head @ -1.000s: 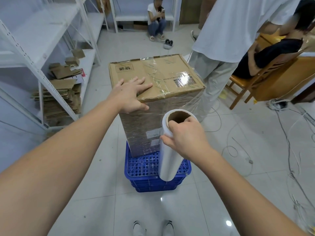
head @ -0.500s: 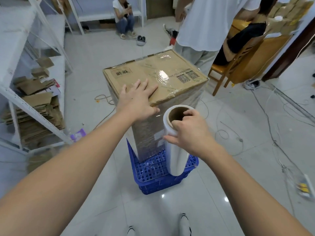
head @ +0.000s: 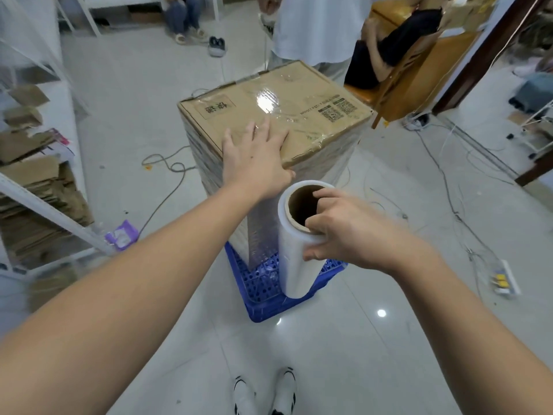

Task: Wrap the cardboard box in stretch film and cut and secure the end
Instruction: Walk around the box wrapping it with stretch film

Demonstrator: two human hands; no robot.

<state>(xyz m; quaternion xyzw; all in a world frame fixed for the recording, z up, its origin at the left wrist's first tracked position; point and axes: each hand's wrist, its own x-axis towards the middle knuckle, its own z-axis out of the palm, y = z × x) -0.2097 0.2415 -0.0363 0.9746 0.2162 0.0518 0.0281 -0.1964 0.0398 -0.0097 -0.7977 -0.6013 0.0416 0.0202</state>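
A tall cardboard box (head: 299, 100) stands on a blue plastic crate (head: 263, 292); its sides and part of its top are covered in clear stretch film. My left hand (head: 257, 160) lies flat with spread fingers on the near edge of the box top. My right hand (head: 344, 229) grips the top of an upright roll of stretch film (head: 296, 259), with fingers hooked into its cardboard core. The roll stands just in front of the box's near corner, and film runs from it to the box.
White metal shelving with flattened cardboard (head: 33, 181) lines the left. A person in a white shirt (head: 311, 28) stands right behind the box, next to a seated person on a wooden chair (head: 398, 82). Cables (head: 449, 187) and a power strip (head: 502, 280) lie on the floor at right.
I have walked leftward around the box, so its corner now faces me. My left hand stayed on the box top and my right hand carried the roll along.
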